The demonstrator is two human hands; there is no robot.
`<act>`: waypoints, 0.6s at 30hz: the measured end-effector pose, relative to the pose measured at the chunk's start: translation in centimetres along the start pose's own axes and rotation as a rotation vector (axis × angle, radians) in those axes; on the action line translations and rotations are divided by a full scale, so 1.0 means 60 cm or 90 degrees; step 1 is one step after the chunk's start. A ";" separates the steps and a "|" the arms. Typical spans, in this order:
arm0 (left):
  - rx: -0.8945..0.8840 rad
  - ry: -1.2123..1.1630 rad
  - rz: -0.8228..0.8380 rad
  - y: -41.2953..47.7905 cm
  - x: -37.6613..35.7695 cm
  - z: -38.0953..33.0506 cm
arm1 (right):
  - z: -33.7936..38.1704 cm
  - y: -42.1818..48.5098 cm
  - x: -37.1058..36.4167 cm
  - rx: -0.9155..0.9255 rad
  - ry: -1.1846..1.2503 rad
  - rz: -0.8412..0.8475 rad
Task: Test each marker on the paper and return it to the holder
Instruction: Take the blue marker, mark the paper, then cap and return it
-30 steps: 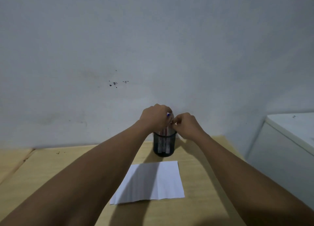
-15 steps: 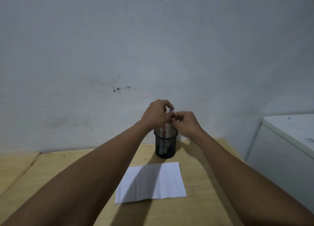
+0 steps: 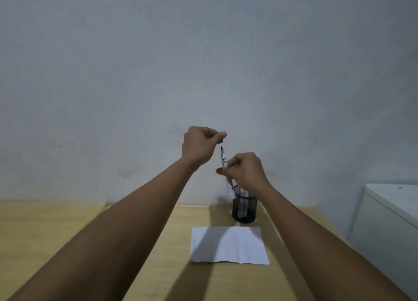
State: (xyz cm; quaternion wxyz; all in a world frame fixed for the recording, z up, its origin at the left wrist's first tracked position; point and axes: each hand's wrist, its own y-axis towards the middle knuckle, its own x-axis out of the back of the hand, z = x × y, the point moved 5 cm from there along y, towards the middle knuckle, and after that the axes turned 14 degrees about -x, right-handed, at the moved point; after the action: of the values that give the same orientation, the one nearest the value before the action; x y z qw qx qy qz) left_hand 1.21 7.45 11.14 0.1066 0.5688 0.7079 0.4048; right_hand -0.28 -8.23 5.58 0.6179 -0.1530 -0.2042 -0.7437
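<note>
My right hand (image 3: 245,168) grips a white marker (image 3: 224,162) around its middle, held upright above the holder with its dark tip bare and pointing up. Just above that tip, my left hand (image 3: 199,143) pinches the marker's blue cap (image 3: 219,138) between thumb and fingers. The black mesh holder (image 3: 244,210) stands on the wooden desk near the wall, with other white markers (image 3: 242,207) upright inside. A creased white sheet of paper (image 3: 229,245) lies flat in front of the holder.
The light wooden desk (image 3: 67,228) ends against a grey wall (image 3: 203,63). A white cabinet or appliance (image 3: 393,212) stands close to the desk's right edge. A seam in the desk top runs at the left.
The marker has come up out of the holder in my right hand. My left hand pulled the blue cap off and rose above the tip. The view shifted left.
</note>
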 end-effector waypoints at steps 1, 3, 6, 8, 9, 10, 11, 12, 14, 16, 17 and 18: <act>0.000 0.009 -0.001 -0.006 0.014 0.009 | -0.006 -0.007 -0.015 -0.005 -0.005 0.006; 0.003 0.049 0.013 -0.023 0.036 0.039 | -0.024 -0.019 -0.043 0.003 -0.014 0.022; 0.051 0.172 0.041 -0.072 0.060 0.115 | -0.048 -0.036 -0.076 0.036 0.017 0.052; 0.083 0.239 0.086 -0.116 0.063 0.171 | -0.068 -0.039 -0.094 0.022 0.037 0.061; 0.098 0.255 0.109 -0.140 0.062 0.197 | -0.077 -0.040 -0.102 0.013 0.053 0.068; 0.116 0.265 0.128 -0.162 0.061 0.220 | -0.087 -0.039 -0.110 0.000 0.068 0.078; 0.130 0.270 0.144 -0.181 0.058 0.241 | -0.097 -0.038 -0.118 -0.015 0.078 0.086; 0.140 0.274 0.156 -0.197 0.055 0.258 | -0.105 -0.037 -0.124 -0.026 0.077 0.091; 0.151 0.282 0.173 -0.222 0.049 0.282 | -0.115 -0.034 -0.132 -0.025 0.090 0.101; 0.151 0.296 0.180 -0.234 0.042 0.295 | -0.118 -0.028 -0.135 -0.009 0.094 0.105; 0.149 0.303 0.182 -0.238 0.040 0.298 | -0.119 -0.025 -0.136 -0.008 0.100 0.110; 0.147 0.308 0.186 -0.242 0.037 0.302 | -0.121 -0.022 -0.138 -0.012 0.115 0.123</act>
State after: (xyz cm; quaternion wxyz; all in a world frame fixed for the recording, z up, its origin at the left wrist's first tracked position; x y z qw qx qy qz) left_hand 1.11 17.29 -10.02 -0.1902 0.5597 0.6651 0.4563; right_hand 0.16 -4.50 -4.86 0.7013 -0.1099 -0.1247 -0.6932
